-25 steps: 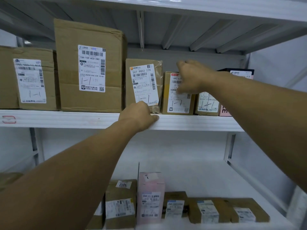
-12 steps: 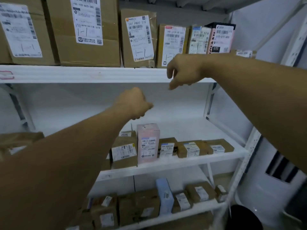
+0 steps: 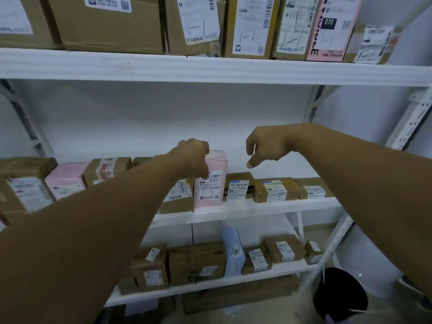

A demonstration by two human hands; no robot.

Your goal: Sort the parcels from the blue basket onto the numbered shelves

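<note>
Both my hands hang empty in front of the white shelf rack. My left hand [image 3: 194, 157] is loosely curled, just in front of a tall pink box [image 3: 211, 183] on the middle shelf [image 3: 257, 208]. My right hand [image 3: 266, 146] droops with fingers apart, above small brown parcels [image 3: 271, 190] marked 1-2. The top shelf [image 3: 210, 69] carries a row of brown cartons [image 3: 105, 26] and a pink parcel [image 3: 332, 29] marked 1-1. The blue basket is out of view.
The lower shelf [image 3: 233, 279] holds brown boxes and a blue padded parcel [image 3: 232, 251]. A black bin [image 3: 341, 298] stands on the floor at the lower right beside the rack's upright [image 3: 409, 122]. More parcels, one pink [image 3: 65, 181], sit at the middle shelf's left.
Both hands have come down from the top shelf's parcels to middle-shelf height. The view has tilted downward, bringing the lower shelves and the bin into sight.
</note>
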